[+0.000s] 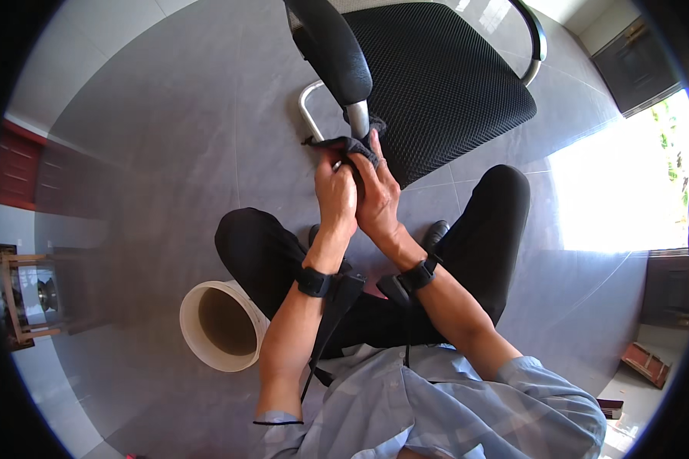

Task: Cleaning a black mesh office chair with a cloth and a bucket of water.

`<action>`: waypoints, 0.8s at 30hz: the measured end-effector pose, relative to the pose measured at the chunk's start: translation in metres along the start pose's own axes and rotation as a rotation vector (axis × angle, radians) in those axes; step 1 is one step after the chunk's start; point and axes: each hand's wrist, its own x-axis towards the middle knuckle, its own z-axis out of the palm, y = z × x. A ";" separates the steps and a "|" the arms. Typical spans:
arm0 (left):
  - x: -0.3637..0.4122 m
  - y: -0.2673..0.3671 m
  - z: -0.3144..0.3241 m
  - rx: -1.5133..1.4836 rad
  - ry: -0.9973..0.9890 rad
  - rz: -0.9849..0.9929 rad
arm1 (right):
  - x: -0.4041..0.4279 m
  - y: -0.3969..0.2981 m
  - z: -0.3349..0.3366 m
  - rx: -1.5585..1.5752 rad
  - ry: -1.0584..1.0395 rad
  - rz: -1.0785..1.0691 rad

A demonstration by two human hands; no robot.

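Observation:
Both my hands are at the metal armrest tube (357, 119) of an office chair, just below its black padded armrest (344, 63). A dark cloth (347, 146) is wrapped partly around the tube. My left hand (336, 189) grips the cloth's near side, its fingertips partly hidden. My right hand (379, 192) presses the cloth from the right, with one finger stretched up along the tube. The chair's black mesh seat (436, 80) lies just beyond and to the right. Part of the tube behind the cloth is hidden.
A white bucket (186, 330) holding murky liquid stands on the grey tile floor (149, 189) beside my left knee. The chair's curved metal leg (305, 106) rests left of the armrest. Bright light enters through a doorway (620, 183) at right. A red door (17, 163) is far left.

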 end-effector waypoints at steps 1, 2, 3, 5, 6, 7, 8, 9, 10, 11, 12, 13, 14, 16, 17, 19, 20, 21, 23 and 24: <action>-0.011 -0.022 0.059 0.015 0.005 -0.005 | 0.007 0.032 -0.055 0.010 0.003 0.013; -0.023 -0.044 0.118 -0.017 0.041 -0.025 | 0.015 0.065 -0.110 0.002 -0.014 -0.043; -0.029 -0.069 0.177 -0.050 0.072 -0.040 | 0.023 0.102 -0.162 -0.008 -0.024 -0.103; -0.033 -0.116 0.269 0.121 0.073 -0.034 | 0.025 0.176 -0.256 0.142 -0.066 0.002; -0.025 -0.128 0.304 0.534 0.009 -0.015 | 0.031 0.207 -0.298 0.259 -0.063 0.231; -0.015 -0.141 0.337 0.946 -0.056 0.003 | 0.037 0.236 -0.335 0.377 -0.064 0.459; -0.011 -0.145 0.391 1.122 0.034 0.105 | 0.047 0.274 -0.366 0.354 -0.029 0.665; -0.007 -0.142 0.443 1.295 0.125 0.218 | 0.044 0.332 -0.385 0.493 -0.068 0.825; 0.000 -0.150 0.469 1.249 0.157 0.316 | 0.034 0.361 -0.399 0.667 0.014 0.983; 0.008 -0.157 0.485 1.198 0.185 0.410 | 0.028 0.381 -0.411 0.837 0.100 1.140; 0.016 -0.166 0.501 0.991 0.154 0.320 | 0.028 0.397 -0.423 0.836 0.092 1.148; 0.020 -0.168 0.521 0.782 0.116 0.232 | 0.031 0.409 -0.432 0.829 0.214 1.135; 0.021 -0.169 0.537 0.769 0.085 0.153 | 0.034 0.420 -0.437 0.817 0.336 1.118; 0.031 -0.176 0.545 0.808 -0.027 0.174 | 0.049 0.436 -0.433 0.939 0.381 1.049; 0.037 -0.176 0.542 0.847 -0.140 0.201 | 0.054 0.437 -0.424 1.064 0.428 0.973; 0.051 -0.190 0.535 0.754 -0.333 0.163 | 0.038 0.441 -0.388 0.963 0.393 0.931; 0.060 -0.187 0.525 0.967 -0.326 0.258 | 0.032 0.435 -0.364 0.668 0.388 0.830; 0.067 -0.181 0.519 1.178 -0.320 0.355 | 0.026 0.433 -0.346 0.375 0.378 0.719; 0.071 -0.177 0.499 1.255 -0.355 0.354 | 0.016 0.431 -0.332 0.252 0.238 0.836; 0.082 -0.183 0.494 1.216 -0.389 0.356 | 0.011 0.452 -0.321 0.268 0.270 0.756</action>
